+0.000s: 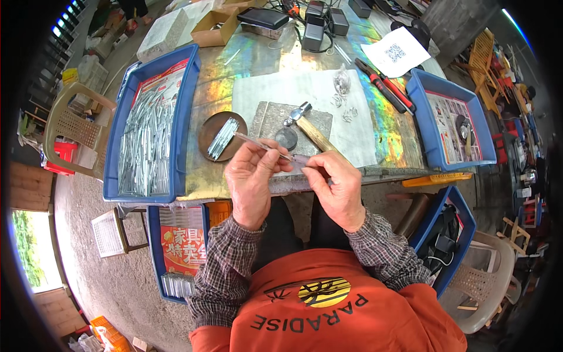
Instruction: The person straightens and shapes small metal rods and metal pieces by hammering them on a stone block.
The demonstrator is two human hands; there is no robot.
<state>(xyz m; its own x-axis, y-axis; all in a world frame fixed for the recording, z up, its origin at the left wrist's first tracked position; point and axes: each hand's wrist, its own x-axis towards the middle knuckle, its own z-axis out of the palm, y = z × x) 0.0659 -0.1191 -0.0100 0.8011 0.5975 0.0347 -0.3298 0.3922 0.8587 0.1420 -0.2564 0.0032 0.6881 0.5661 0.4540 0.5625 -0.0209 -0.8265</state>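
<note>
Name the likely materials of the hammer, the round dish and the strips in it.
Hammer: apparently polished steel head, shiny; handle likely wood, tan and matte. Round dish: dull brown, perhaps wood or rusted metal. Strips: probably metal, silvery with glints.

Wooden-handled steel hammer [312, 129]: handle end hidden behind right hand [338, 185].
Below-left of hammer: thin greyish rod [248, 138], partly covered by left hand [252, 179]. Right of hammer: tiny silvery bits [350, 114], too small to identify.
</note>
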